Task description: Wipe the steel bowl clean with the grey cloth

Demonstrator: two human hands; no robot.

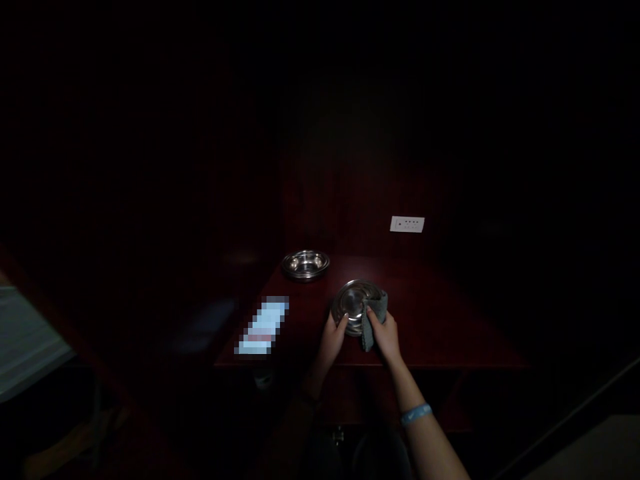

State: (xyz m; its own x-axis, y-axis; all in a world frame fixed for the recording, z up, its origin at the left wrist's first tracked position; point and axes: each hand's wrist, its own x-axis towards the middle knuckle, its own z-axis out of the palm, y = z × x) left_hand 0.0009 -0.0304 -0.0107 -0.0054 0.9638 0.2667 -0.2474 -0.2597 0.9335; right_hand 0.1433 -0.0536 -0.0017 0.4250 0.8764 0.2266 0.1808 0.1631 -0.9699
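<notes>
A shiny round metal plate [354, 300] is held up at the near part of the dark red table, tilted toward me. My left hand [334, 337] grips its lower left rim, thumb on the inner face. On the right side, my right hand [384, 330] is closed around a grey-green cloth [376, 308] and presses it over the plate's right rim. Part of the cloth hangs below the rim. Farther back to the left, more metal plates [306, 265] rest on the table, seemingly stacked; how many I cannot tell.
The dark red table [425, 287] ends at a front edge close to me. A bright, pixelated flat item [264, 327] lies at its left. On the back wall is a white socket panel [407, 224]. Dark partitions rise on both sides, and the surroundings are very dim.
</notes>
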